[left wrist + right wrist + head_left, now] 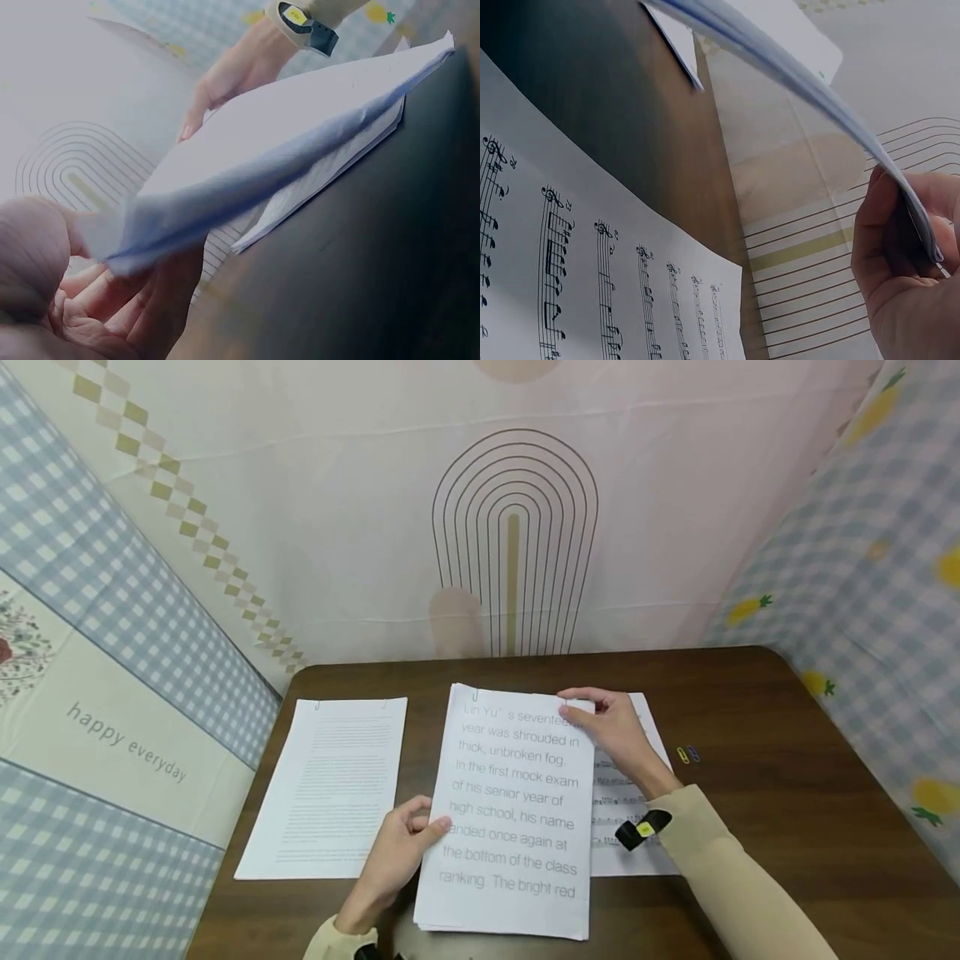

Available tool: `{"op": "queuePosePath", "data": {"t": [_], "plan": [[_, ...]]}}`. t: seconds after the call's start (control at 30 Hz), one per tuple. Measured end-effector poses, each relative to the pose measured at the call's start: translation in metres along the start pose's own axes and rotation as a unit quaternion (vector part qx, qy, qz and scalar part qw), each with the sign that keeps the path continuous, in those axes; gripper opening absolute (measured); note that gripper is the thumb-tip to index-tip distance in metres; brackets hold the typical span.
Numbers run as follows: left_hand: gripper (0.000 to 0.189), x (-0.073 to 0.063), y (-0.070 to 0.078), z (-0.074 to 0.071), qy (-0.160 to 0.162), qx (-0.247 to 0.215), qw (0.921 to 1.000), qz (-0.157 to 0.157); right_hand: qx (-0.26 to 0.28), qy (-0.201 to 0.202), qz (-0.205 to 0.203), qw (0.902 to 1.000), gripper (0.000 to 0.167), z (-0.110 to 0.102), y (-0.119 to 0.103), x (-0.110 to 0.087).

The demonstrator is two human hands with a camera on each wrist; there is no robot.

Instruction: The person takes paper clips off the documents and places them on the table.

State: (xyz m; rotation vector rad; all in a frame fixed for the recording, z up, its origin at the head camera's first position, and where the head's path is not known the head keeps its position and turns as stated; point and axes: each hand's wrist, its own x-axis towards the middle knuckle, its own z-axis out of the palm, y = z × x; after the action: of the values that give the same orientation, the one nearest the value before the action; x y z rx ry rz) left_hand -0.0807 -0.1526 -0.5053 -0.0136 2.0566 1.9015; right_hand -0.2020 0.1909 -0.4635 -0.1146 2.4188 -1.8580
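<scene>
A stack of large-print text sheets (510, 810) is held up over the table, its lower end tilted toward me. My left hand (396, 852) pinches its left edge, thumb on the front page and fingers behind. At the top right corner, my right hand (617, 739) grips the stack between thumb and fingers. One paper clip (475, 695) shows at the top left; another by the right thumb is mostly hidden. In the left wrist view the stack (255, 142) bows slightly. The right wrist view shows its edge (802, 82) running into the right hand (911, 270).
Left on the brown table (780, 760) lies a clipped stack of small-print pages (337, 793). Sheet music (611, 802) lies partly under the held stack at right. Beside it are a yellow paper clip (682, 755) and a blue paper clip (693, 753). Patterned cloths surround the table.
</scene>
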Motion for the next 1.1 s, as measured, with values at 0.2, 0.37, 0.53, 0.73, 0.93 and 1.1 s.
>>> {"op": "queuePosePath", "data": {"t": [0.2, 0.37, 0.53, 0.73, 0.93, 1.1], "plan": [[0.035, 0.0034, -0.0016, 0.0008, -0.029, 0.008, 0.9995, 0.007, -0.002, -0.002, 0.009, 1.0, 0.031, 0.002, -0.0009, -0.0008], [0.04, 0.007, -0.0053, 0.0014, -0.049, 0.016, 0.9985, 0.021, -0.002, -0.006, 0.025, 0.9997, 0.034, 0.0045, -0.0031, -0.0036], [0.045, 0.0079, -0.0084, 0.0005, -0.063, 0.016, 0.9973, 0.033, -0.005, -0.008, 0.021, 0.9997, 0.032, 0.0061, -0.0033, -0.0044], [0.046, 0.0064, -0.0078, -0.0004, -0.072, 0.019, 0.9968, 0.03, -0.023, 0.003, 0.016, 0.9996, 0.03, 0.0062, -0.0027, -0.0037], [0.045, 0.0065, -0.0075, -0.0002, -0.079, 0.006, 0.9967, 0.018, -0.033, 0.013, 0.024, 0.9991, 0.028, 0.0066, -0.002, -0.0044], [0.044, 0.0068, -0.0094, 0.0003, -0.077, 0.001, 0.997, 0.008, -0.03, 0.013, 0.036, 0.9988, 0.026, 0.0077, 0.0012, -0.0043]]}}
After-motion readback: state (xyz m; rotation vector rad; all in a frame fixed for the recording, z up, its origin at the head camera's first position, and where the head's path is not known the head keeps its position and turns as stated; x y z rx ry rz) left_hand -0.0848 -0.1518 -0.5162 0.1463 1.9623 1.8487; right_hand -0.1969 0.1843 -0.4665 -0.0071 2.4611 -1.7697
